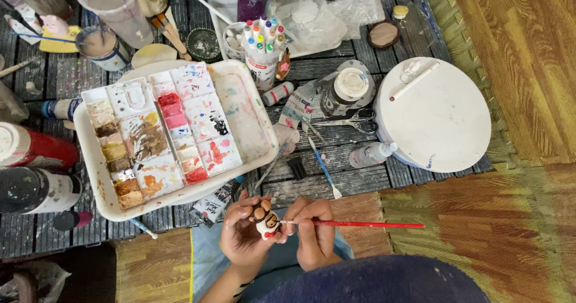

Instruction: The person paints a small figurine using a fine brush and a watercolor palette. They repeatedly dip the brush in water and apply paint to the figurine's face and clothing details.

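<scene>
My left hand (240, 234) cradles a small clay figurine (265, 219), white and brown with round ears and a red spot. My right hand (315, 234) grips a thin red-handled paintbrush (360, 224) near its front end, and the tip touches the figurine. Both hands are low in the middle of the head view, just in front of the dark slatted table edge (312, 186). A white paint palette (162, 129) with many stained wells sits in a white tray (252, 117) up and left of my hands.
A round white board (441, 120) lies at right. Scissors (354, 120), a blue brush (323, 166), a small bottle (372, 154), a cup of markers (262, 45), paint jars (114, 9) and large paint bottles (33, 171) crowd the table. Wooden floor lies to the right.
</scene>
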